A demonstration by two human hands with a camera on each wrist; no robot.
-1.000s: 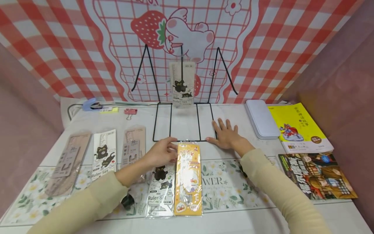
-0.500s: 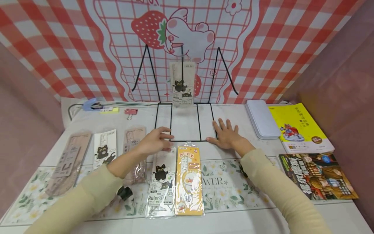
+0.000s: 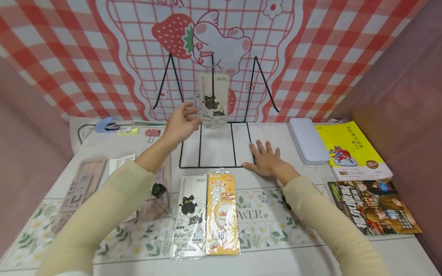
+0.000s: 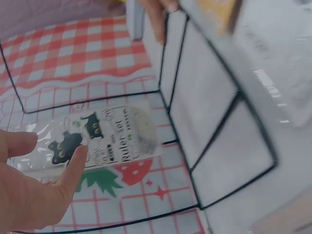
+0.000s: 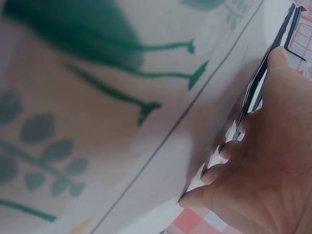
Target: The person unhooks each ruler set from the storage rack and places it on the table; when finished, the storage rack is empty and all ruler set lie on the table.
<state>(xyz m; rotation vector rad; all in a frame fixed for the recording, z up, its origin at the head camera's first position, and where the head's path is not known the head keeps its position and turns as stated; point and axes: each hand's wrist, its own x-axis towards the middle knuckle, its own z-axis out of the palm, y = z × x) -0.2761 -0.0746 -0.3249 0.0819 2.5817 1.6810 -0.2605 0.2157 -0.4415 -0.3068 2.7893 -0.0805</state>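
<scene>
A packaged ruler set [image 3: 213,97] with black cats hangs from the middle hook of the black wire stand [image 3: 200,167]. My left hand [image 3: 181,124] is raised just left of this package, fingers loosely bent with nothing held. In the left wrist view, thumb and finger stand apart before the hanging ruler set [image 4: 87,139]; whether they touch it I cannot tell. My right hand [image 3: 266,159] rests spread on the table, over the right edge of the stand's base. On the table in front lie another cat ruler set [image 3: 189,214] and a yellow duck ruler set [image 3: 222,214], side by side.
Pink ruler packs [image 3: 83,188] lie at left, partly behind my left sleeve. Behind them are a blue stapler-like item [image 3: 107,125] and a pink binder clip [image 3: 152,133]. A pale case [image 3: 308,140], yellow book [image 3: 353,149] and comic-style book [image 3: 374,207] lie at right.
My left hand has left the yellow duck ruler set and moved up and back to beside the hanging ruler set. The right hand has stayed on the stand's base.
</scene>
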